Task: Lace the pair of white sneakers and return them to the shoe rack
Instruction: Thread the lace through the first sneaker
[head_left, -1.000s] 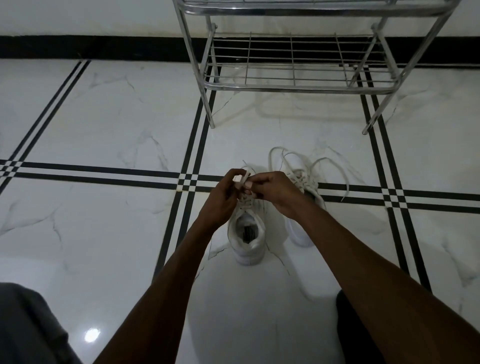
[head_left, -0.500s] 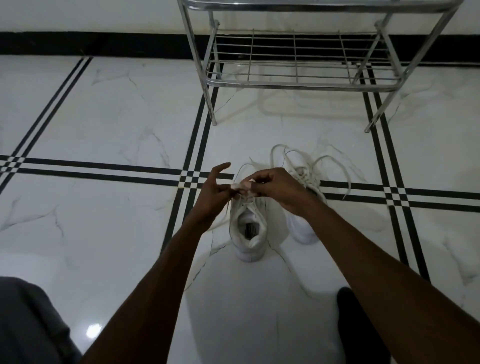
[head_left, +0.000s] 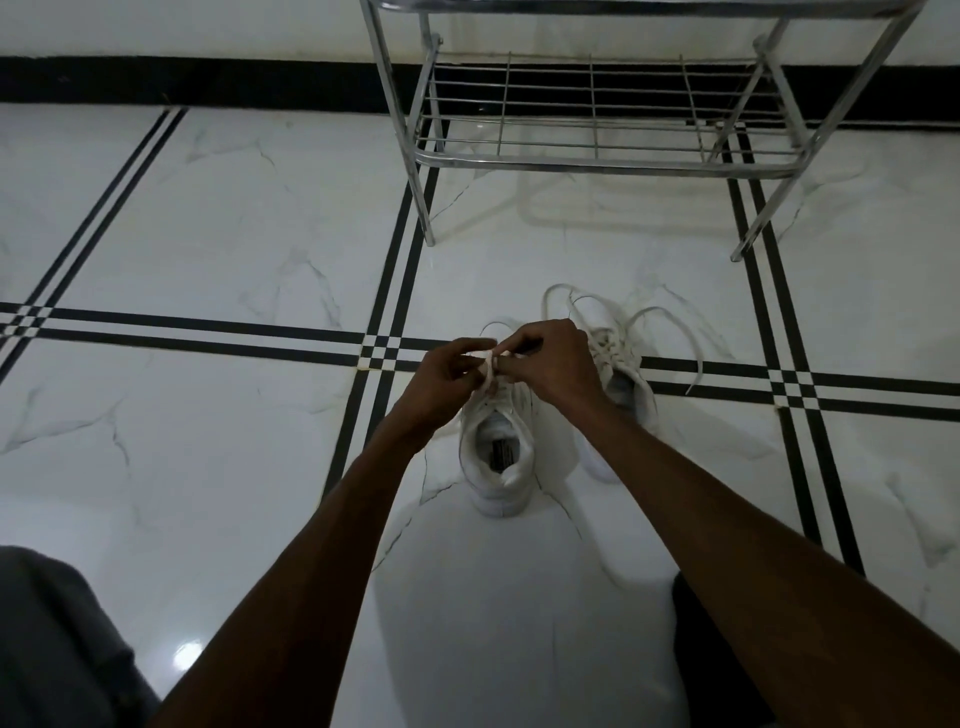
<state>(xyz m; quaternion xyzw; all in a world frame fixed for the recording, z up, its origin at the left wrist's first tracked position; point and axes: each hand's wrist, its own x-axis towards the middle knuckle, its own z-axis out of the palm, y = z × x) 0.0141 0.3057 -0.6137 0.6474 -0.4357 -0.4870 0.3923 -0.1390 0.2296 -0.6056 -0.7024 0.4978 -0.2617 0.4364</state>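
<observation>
I see the steel shoe rack (head_left: 608, 166) with bare shelves. In front of it, my left hand (head_left: 447, 379) and right hand (head_left: 556, 364) pinch the near white sneaker's (head_left: 498, 457) lace (head_left: 488, 364) (the other sneaker (head_left: 623, 384) trails loose laces).

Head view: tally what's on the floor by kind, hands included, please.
White sneakers: 2, nearer one and farther one
Shoe rack: 1
Hands: 2, left hand and right hand, both pinching the nearer sneaker's lace
Total: 5
</observation>
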